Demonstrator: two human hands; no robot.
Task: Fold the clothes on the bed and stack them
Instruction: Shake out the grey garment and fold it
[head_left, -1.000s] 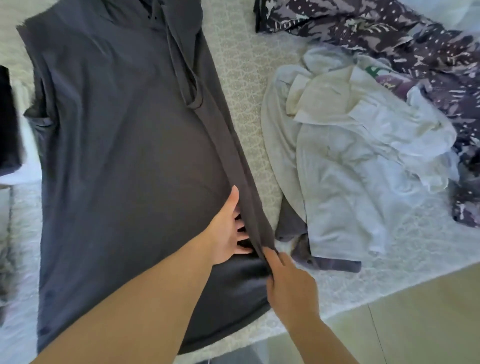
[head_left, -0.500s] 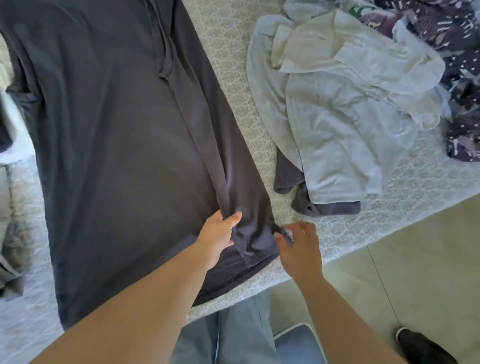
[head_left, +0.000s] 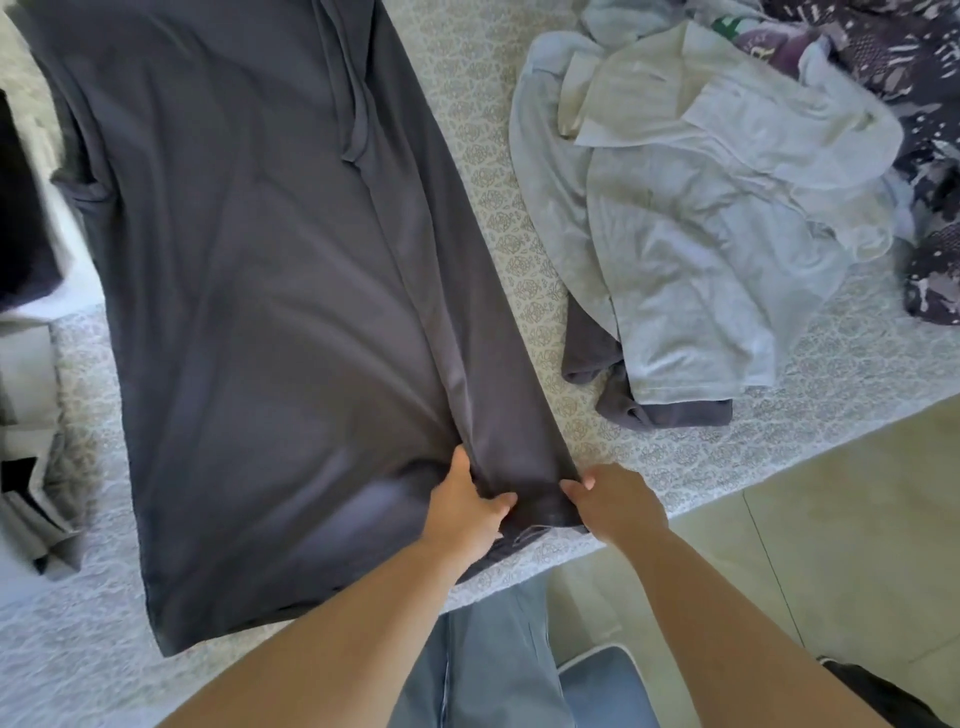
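The dark grey shirt is lying flat on the patterned bed cover, w/ its folded-over right strip being pinched at the hem by both hands: left hand w/ thumb and fingers curled on the fabric, right hand gripping the corner at the bed edge. A pale crumpled garment is lying near, to the right; no legible writing is being shown.

A bare strip of bedspread runs between the grey shirt and the pale clothes pile, open for a hand along its length. The strip narrows at the near edge, where both hands hold the shirt hem. A patterned garment blocks the far right. Dark and pale folded items crowd the left edge.
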